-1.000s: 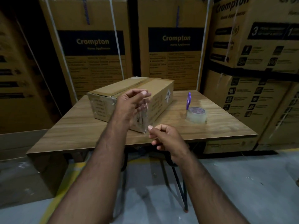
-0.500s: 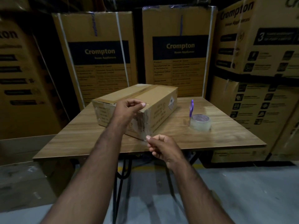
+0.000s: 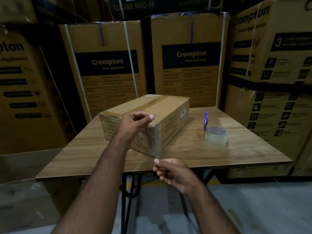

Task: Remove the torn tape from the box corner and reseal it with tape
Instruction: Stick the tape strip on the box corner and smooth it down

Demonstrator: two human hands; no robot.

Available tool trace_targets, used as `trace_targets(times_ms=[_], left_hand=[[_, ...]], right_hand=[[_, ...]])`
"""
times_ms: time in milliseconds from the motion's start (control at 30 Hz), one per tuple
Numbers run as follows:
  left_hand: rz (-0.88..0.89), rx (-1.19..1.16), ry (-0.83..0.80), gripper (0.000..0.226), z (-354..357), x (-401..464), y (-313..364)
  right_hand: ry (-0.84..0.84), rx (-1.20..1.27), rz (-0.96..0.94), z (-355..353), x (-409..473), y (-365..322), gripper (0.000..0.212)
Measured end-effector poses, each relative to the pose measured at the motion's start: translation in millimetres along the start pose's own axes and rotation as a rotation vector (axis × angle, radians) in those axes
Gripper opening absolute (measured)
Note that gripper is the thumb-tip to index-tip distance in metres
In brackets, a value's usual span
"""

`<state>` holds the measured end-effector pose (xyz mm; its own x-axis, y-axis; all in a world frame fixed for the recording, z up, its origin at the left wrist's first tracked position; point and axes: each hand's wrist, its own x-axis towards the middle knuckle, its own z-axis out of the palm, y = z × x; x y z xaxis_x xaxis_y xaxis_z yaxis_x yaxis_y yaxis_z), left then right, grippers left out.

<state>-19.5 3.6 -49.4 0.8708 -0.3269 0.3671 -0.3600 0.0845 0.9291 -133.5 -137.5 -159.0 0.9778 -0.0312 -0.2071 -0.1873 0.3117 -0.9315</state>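
A brown cardboard box [image 3: 170, 112] lies on the wooden table [image 3: 211, 154], its near corner facing me. A strip of clear tape [image 3: 154, 141] runs down that corner. My left hand [image 3: 135, 123] pinches the strip's upper end at the box's top edge. My right hand [image 3: 173, 171] pinches the lower end just below the corner, near the table's front edge. The strip is stretched between both hands against the corner. A roll of clear tape [image 3: 216, 138] stands to the right of the box.
Purple-handled scissors [image 3: 206, 119] lie just behind the tape roll. Tall Crompton cartons [image 3: 108, 65] stand stacked behind the table and on both sides. The table has black metal legs [image 3: 130, 196] over a grey concrete floor.
Both hands have brought the clear strip from in front of the box down toward its near corner; my right hand has dropped lower. The camera has moved closer and tilted up.
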Motion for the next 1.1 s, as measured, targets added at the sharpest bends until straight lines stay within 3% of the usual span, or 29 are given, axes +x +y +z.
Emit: trace_targets(times_ms=[100, 200, 267, 400, 567, 733, 800, 867, 967, 1033, 1100], left_hand=[[0.037, 0.053, -0.068, 0.008, -4.8, -2.0, 5.4], [0.045, 0.081, -0.104, 0.013, -11.4, -3.9, 4.7], [0.054, 0.108, -0.127, 0.015, -13.3, -4.6, 3.6], [0.063, 0.117, -0.127, 0.016, -14.5, -1.9, 2.7], [0.049, 0.142, 0.004, 0.005, -16.7, 10.4, -12.4], [0.069, 0.163, 0.096, 0.01, -19.5, 23.1, -20.0], [-0.029, 0.194, 0.185, 0.02, -19.2, 19.9, -16.7], [-0.271, 0.224, 0.203, 0.052, -22.4, 11.4, -14.4], [-0.565, 0.116, -0.044, 0.085, -23.8, -3.9, -15.8], [-0.589, 0.022, -0.137, 0.083, -19.7, -7.4, -20.3], [-0.54, -0.038, -0.114, 0.066, -14.2, -5.5, -19.8]], right_hand=[[0.149, -0.128, -0.043, -0.8, -0.1, -3.3, 0.032], [0.379, -0.276, -0.295, -0.1, 2.0, -23.0, 0.055], [0.325, -0.35, -0.449, 2.8, 4.8, -38.1, 0.067], [0.128, -0.412, -0.391, 18.3, 8.4, -55.3, 0.031], [0.206, -0.337, -0.441, 25.6, 19.1, -46.8, 0.032], [0.242, -0.311, -0.487, 26.2, 25.0, -51.6, 0.032], [0.238, -0.342, -0.487, 25.4, 27.2, -54.9, 0.031], [0.232, -0.379, -0.483, 24.8, 29.6, -58.1, 0.03], [0.199, -0.406, -0.514, 26.4, 27.9, -62.9, 0.029], [0.153, -0.405, -0.522, 29.1, 24.6, -63.9, 0.029], [0.131, -0.414, -0.513, 30.6, 23.8, -62.4, 0.028]])
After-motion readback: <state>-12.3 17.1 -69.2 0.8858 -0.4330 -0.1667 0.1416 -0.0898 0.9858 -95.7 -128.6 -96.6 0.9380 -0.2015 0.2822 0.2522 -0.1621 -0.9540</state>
